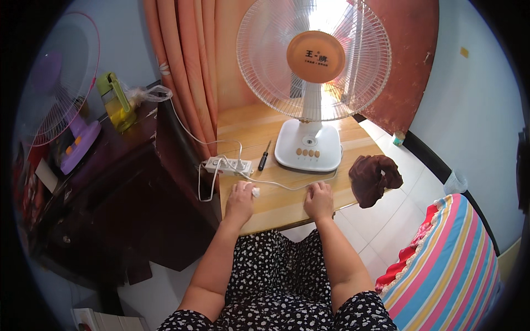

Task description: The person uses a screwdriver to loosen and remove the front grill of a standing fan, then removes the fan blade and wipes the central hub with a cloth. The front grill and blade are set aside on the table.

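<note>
Two hands are in view: one left hand (241,201) and one right hand (319,199). There are two fans, one white fan (312,91) and one purple fan (79,135). The white fan's base carries four orange buttons (308,153). On the one wooden tabletop (276,212) there are also one power strip (229,166), one screwdriver (264,156), one brown cloth (371,179) and one crumpled white piece (255,192). Beyond it count one green-handled bottle (117,105), one orange curtain (185,66) and one striped cover (450,265).
</note>
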Motion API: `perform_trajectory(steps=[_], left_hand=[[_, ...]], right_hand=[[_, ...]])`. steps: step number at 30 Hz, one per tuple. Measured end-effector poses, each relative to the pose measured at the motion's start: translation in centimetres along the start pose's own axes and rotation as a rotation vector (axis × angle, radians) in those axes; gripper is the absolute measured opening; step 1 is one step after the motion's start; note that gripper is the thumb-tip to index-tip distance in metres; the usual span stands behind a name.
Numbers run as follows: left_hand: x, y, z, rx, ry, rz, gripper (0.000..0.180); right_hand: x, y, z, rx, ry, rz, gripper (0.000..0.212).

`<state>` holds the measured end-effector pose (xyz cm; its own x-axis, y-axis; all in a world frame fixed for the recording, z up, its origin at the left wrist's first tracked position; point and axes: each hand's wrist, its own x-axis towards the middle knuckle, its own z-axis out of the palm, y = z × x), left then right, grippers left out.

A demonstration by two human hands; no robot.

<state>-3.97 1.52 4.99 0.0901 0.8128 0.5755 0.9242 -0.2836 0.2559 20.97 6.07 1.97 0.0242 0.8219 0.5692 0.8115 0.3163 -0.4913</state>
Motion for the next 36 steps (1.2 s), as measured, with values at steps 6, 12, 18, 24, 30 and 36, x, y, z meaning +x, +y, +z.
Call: perform_trajectory(steps=[6,12,18,24,30,36], left_hand=[[1.9,3.4,1.9,-0.104,-0.139,-0.050,0.018],[0.9,3.1,4.2,-0.100,-0.224,-0.073,0.023],[0.6,2.4,4.7,-0.163,-0.131,-0.057,0.022],[0.6,2.9,4.1,-0.220,-0.072,-0.032,0.024],[0.4,2.6,3.8,-0.242,-0.066,-0.058,0.025],[0.9,2.4,4.2,-0.224,-0.101,-0.032,0.022]], right_hand=[[0.0,0.3,0.2,-0.019,-0.018,0.011,0.011],[-0.2,0.2,0.2,-0.020,-0.007,0.002,0.011],[-0.1,0.1,0.0,-0.015,-0.018,0.010,0.010],[-0.2,0.4,0.3,-0.011,0.000,0.000,0.010],[-0.4,0.3,0.4,-0.026,0.017,-0.037,0.010],[0.5,-0.5,-0.1,-0.129,0.003,-0.331,0.023]])
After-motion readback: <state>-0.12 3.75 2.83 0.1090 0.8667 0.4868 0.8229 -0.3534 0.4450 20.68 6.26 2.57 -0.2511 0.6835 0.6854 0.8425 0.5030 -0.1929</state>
